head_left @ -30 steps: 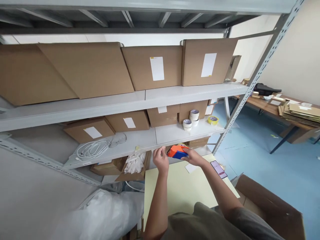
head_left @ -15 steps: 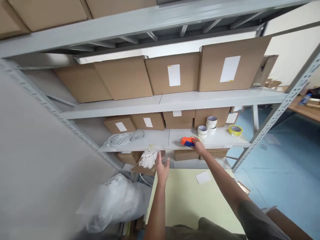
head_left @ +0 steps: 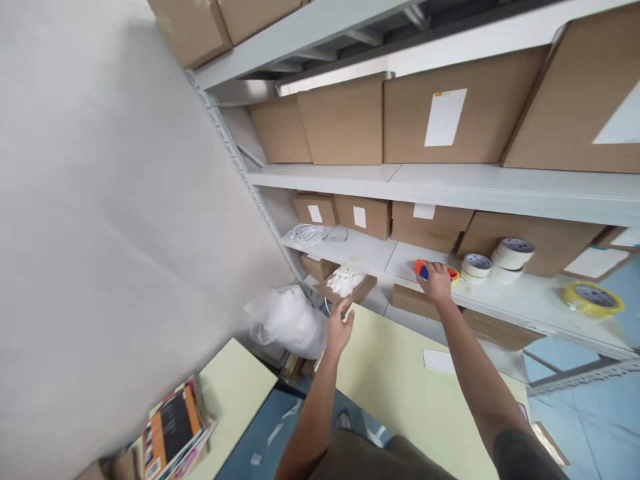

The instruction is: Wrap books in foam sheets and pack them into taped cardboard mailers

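Note:
My right hand (head_left: 437,284) is wrapped over an orange and blue tape dispenser (head_left: 419,267) at the front of the middle shelf. A bit of yellow shows to its right, partly behind my hand. Just beyond are white tape rolls (head_left: 475,267), in two short stacks. My left hand (head_left: 340,328) hovers empty by the edge of the pale yellow tabletop (head_left: 385,353), fingers apart and slightly bent. Ahead of it, white cloth items that look like gloves (head_left: 346,279) lie in an open cardboard box (head_left: 367,288).
A yellow tape roll (head_left: 593,298) and coiled white cable (head_left: 307,234) lie on the same shelf (head_left: 360,247). Cardboard boxes (head_left: 345,120) line the rack. A white plastic bag (head_left: 287,320) bulges at left, near a second table (head_left: 240,387) with stacked books (head_left: 175,427).
The view has swung left, bringing the second table and books into sight. My right hand stays on the tape dispenser. My left hand's fingers have bent a little more.

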Available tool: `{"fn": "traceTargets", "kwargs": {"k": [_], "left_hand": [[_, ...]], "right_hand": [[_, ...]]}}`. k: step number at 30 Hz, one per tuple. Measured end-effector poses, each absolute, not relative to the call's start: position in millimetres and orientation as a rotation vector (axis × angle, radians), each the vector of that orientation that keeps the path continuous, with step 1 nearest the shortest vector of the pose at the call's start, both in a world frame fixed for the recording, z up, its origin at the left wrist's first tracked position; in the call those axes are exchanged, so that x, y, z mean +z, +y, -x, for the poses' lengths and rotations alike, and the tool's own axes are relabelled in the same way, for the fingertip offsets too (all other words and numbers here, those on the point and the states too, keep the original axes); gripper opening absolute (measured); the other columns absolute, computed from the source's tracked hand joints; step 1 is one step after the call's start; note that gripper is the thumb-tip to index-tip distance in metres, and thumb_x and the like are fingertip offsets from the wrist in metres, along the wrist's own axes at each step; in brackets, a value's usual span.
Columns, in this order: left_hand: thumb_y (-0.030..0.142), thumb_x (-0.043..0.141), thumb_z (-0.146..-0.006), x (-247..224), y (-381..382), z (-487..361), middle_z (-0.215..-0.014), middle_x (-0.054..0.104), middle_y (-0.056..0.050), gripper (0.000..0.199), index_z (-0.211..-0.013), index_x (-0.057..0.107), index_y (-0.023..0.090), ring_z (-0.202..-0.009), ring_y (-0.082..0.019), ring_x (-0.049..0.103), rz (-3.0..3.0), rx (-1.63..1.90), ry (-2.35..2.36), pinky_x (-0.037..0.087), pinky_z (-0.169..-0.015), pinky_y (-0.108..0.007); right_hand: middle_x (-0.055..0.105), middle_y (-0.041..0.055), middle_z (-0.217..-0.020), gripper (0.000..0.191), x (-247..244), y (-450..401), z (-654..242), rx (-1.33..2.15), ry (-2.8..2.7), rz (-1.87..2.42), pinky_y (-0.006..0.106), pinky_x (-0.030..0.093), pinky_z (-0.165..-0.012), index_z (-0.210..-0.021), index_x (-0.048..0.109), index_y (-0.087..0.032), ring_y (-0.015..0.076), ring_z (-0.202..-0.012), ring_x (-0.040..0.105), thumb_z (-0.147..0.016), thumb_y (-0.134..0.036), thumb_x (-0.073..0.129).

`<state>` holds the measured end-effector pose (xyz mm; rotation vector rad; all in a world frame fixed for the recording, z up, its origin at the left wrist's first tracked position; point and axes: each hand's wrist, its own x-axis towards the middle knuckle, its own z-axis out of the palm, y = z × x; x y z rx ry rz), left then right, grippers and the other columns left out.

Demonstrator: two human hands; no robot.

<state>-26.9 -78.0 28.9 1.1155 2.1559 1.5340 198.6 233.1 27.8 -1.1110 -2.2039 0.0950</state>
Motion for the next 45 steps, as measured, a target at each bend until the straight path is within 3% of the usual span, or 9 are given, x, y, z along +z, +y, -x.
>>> {"fn": "traceTargets", "kwargs": {"k": [6, 13, 20, 26, 31, 39, 45], "left_hand": [[0.031, 0.064, -0.094, -0.2, -105.3, 22.8, -0.133, 0.073, -0.011, 0.035, -0.127, 0.072, 0.024, -0.118, -0.027, 0.071, -0.994, 1.466, 2.209, 0.062, -0.092, -0.041], [0.031, 0.065, -0.092, -26.2, -151.2, 32.3, -0.136, 0.072, -0.013, 0.038, -0.129, 0.072, 0.023, -0.122, -0.028, 0.070, -0.827, 1.491, 2.249, 0.060, -0.100, -0.046], [0.029, 0.069, -0.090, -28.0, -217.7, 69.3, -0.144, 0.069, -0.012, 0.046, -0.136, 0.070, 0.024, -0.128, -0.029, 0.068, -0.638, 1.591, 2.322, 0.058, -0.106, -0.048], [0.031, 0.066, -0.093, -37.5, -321.6, 120.9, -0.146, 0.068, -0.011, 0.046, -0.138, 0.069, 0.024, -0.134, -0.028, 0.064, -0.532, 1.685, 2.417, 0.055, -0.111, -0.049], [0.037, 0.069, -0.094, -53.2, -428.4, 155.9, -0.146, 0.067, -0.014, 0.048, -0.139, 0.069, 0.023, -0.127, -0.029, 0.067, -0.256, 1.805, 2.411, 0.058, -0.105, -0.049], [0.041, 0.073, -0.091, -73.2, -581.0, 198.3, -0.137, 0.072, -0.015, 0.048, -0.135, 0.072, 0.022, -0.116, -0.027, 0.071, 0.105, 1.898, 2.476, 0.061, -0.097, -0.046], [0.043, 0.072, -0.092, -87.2, -655.4, 210.7, -0.139, 0.071, -0.016, 0.050, -0.138, 0.071, 0.022, -0.120, -0.028, 0.070, 0.323, 1.930, 2.500, 0.061, -0.097, -0.044]], "right_hand": [[0.066, 0.0167, -0.143, 0.058, -2.8, 159.5, -167.2, 0.513, -2.182, 0.798, 0.055, 0.050, -0.112, -0.152, 0.058, -0.021, 0.0375, -0.132, 0.059, -0.101, -0.048, 0.055], [0.058, 0.0165, -0.156, 0.056, -38.0, 66.5, -119.5, 0.867, -2.173, 0.625, 0.059, 0.044, -0.122, -0.152, 0.059, -0.021, 0.0356, -0.147, 0.052, -0.104, -0.049, 0.052], [0.057, 0.0169, -0.157, 0.055, -52.6, -15.6, -68.6, 1.002, -2.299, 0.535, 0.059, 0.044, -0.123, -0.147, 0.062, -0.020, 0.0344, -0.148, 0.051, -0.101, -0.048, 0.054], [0.065, 0.0162, -0.146, 0.046, -72.3, -95.4, -8.7, 1.040, -2.404, 0.479, 0.060, 0.051, -0.115, -0.133, 0.070, -0.023, 0.0351, -0.139, 0.059, -0.098, -0.048, 0.054], [0.070, 0.0141, -0.139, 0.042, -82.3, -176.6, 55.3, 1.055, -2.494, 0.331, 0.058, 0.053, -0.114, -0.126, 0.073, -0.023, 0.0341, -0.133, 0.065, -0.096, -0.046, 0.054], [0.066, 0.0166, -0.146, 0.055, -98.6, -316.8, 159.3, 1.175, -2.645, 0.033, 0.056, 0.047, -0.121, -0.141, 0.066, -0.017, 0.0316, -0.139, 0.060, -0.101, -0.050, 0.048], [0.057, 0.0153, -0.158, 0.058, -108.1, -389.0, 215.9, 1.257, -2.732, -0.102, 0.056, 0.039, -0.127, -0.151, 0.058, -0.019, 0.0296, -0.150, 0.051, -0.102, -0.047, 0.048]]}}
